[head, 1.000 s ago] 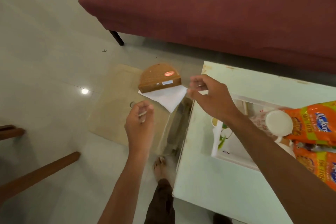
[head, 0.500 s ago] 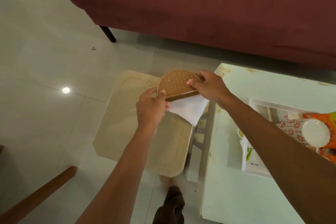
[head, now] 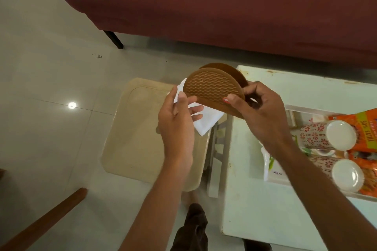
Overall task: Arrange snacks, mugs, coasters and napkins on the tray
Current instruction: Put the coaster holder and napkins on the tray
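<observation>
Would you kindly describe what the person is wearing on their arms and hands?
Nothing shows: the left hand and right hand are ungloved, both forearms are bare with no sleeve in view, and neither wrist carries a watch or bracelet.

Between the left hand (head: 175, 122) and right hand (head: 263, 116), the brown holder (head: 212, 89) looks like matt plastic, its face ribbed in a woven pattern; the white napkin (head: 206, 121) is soft matt paper; under the left hand, a smooth beige plastic stool (head: 132, 138); right of the right hand, glossy foil snack packets (head: 367, 130).
</observation>
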Motion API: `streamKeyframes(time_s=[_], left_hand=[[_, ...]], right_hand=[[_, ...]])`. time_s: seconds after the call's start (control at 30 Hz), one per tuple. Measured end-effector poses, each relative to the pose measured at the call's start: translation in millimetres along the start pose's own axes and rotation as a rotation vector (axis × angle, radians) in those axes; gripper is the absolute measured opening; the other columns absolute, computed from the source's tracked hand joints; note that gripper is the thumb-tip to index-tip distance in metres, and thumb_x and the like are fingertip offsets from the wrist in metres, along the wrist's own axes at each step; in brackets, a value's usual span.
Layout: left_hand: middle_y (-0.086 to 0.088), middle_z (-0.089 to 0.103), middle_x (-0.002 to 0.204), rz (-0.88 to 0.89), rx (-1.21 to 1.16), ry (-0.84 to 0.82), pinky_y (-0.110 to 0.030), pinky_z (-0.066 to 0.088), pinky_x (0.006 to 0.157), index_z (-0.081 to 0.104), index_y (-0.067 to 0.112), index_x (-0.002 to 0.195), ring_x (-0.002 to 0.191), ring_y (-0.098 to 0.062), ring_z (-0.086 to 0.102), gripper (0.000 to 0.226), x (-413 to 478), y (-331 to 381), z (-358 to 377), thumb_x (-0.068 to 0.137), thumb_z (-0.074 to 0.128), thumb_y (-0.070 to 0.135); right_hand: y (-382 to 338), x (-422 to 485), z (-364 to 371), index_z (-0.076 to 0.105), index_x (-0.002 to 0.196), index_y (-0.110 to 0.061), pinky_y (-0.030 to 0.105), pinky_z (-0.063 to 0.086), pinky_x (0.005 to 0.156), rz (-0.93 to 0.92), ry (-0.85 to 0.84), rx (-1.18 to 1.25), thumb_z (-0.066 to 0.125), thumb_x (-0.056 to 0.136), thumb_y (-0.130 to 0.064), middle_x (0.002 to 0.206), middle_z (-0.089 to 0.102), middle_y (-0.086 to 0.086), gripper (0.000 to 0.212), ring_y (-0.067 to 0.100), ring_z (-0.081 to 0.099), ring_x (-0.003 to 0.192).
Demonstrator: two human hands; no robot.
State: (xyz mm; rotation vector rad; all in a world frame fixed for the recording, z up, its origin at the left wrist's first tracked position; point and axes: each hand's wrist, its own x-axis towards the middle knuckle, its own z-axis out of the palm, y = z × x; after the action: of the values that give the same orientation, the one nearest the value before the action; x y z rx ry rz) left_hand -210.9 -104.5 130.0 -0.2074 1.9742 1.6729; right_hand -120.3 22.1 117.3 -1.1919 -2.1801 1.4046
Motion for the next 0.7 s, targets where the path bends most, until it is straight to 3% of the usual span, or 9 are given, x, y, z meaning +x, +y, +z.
streamKeyframes(time_s=[0.13, 0.23, 0.33, 0.5, 0.6, 0.7], left_hand=[[0.016, 0.063, 0.134, -0.006, -0.104, -0.132, -0.023, 0.053, 0.098, 0.052, 0.035, 0.141, 0.118, -0.003, 0.063, 0.039, -55.3, -3.6, 33.5, 0.104, 0.042, 0.042], [0.019, 0.062, 0.132, -0.048, -0.138, -0.214, -0.022, 0.049, 0.101, 0.053, 0.040, 0.137, 0.119, -0.001, 0.061, 0.043, -78.4, -10.9, 55.8, 0.098, 0.043, 0.053], [0.016, 0.061, 0.138, -0.114, -0.133, -0.302, -0.036, 0.044, 0.111, 0.052, 0.039, 0.140, 0.126, -0.009, 0.060, 0.061, -90.8, -22.5, 71.1, 0.086, 0.045, 0.067], [0.023, 0.071, 0.118, -0.180, -0.061, -0.420, -0.035, 0.040, 0.115, 0.064, 0.041, 0.122, 0.122, -0.001, 0.061, 0.051, -107.0, -46.3, 99.2, 0.088, 0.035, 0.065], [0.023, 0.072, 0.117, -0.252, -0.067, -0.466, -0.034, 0.040, 0.114, 0.065, 0.036, 0.127, 0.117, 0.002, 0.062, 0.062, -108.7, -61.4, 115.6, 0.087, 0.030, 0.068], [0.019, 0.073, 0.117, -0.296, -0.039, -0.474, -0.036, 0.039, 0.115, 0.068, 0.038, 0.117, 0.119, -0.003, 0.062, 0.060, -108.5, -75.9, 132.5, 0.084, 0.030, 0.070]], right_hand=[[10.7, -44.4, -17.6, 0.055, 0.105, -0.027, 0.027, 0.059, 0.081, 0.013, 0.136, 0.152, 0.075, 0.084, -0.026, 0.110, 0.063, -0.012, 0.029, 0.005, 0.065, 0.099], [26.2, -71.6, -30.8, 0.040, 0.130, -0.031, 0.017, 0.052, 0.089, 0.040, 0.135, 0.249, 0.081, 0.078, -0.019, 0.118, 0.054, -0.026, 0.067, -0.002, 0.058, 0.113], [47.8, -87.5, -43.4, 0.029, 0.144, -0.035, 0.015, 0.049, 0.089, 0.068, 0.093, 0.171, 0.084, 0.075, -0.023, 0.117, 0.043, -0.037, 0.089, -0.009, 0.050, 0.116], [77.5, -99.3, -84.9, 0.039, 0.137, -0.042, 0.005, 0.045, 0.086, 0.100, 0.020, 0.136, 0.084, 0.073, -0.020, 0.126, 0.040, -0.021, 0.081, -0.010, 0.047, 0.117], [94.6, -104.8, -108.3, 0.041, 0.134, -0.043, 0.003, 0.042, 0.091, 0.138, -0.027, 0.173, 0.080, 0.074, -0.015, 0.130, 0.042, -0.026, 0.076, -0.009, 0.047, 0.121], [108.4, -104.8, -119.5, 0.044, 0.128, -0.047, 0.005, 0.045, 0.087, 0.220, -0.060, 0.256, 0.077, 0.079, -0.008, 0.127, 0.051, -0.028, 0.071, -0.008, 0.052, 0.118]])
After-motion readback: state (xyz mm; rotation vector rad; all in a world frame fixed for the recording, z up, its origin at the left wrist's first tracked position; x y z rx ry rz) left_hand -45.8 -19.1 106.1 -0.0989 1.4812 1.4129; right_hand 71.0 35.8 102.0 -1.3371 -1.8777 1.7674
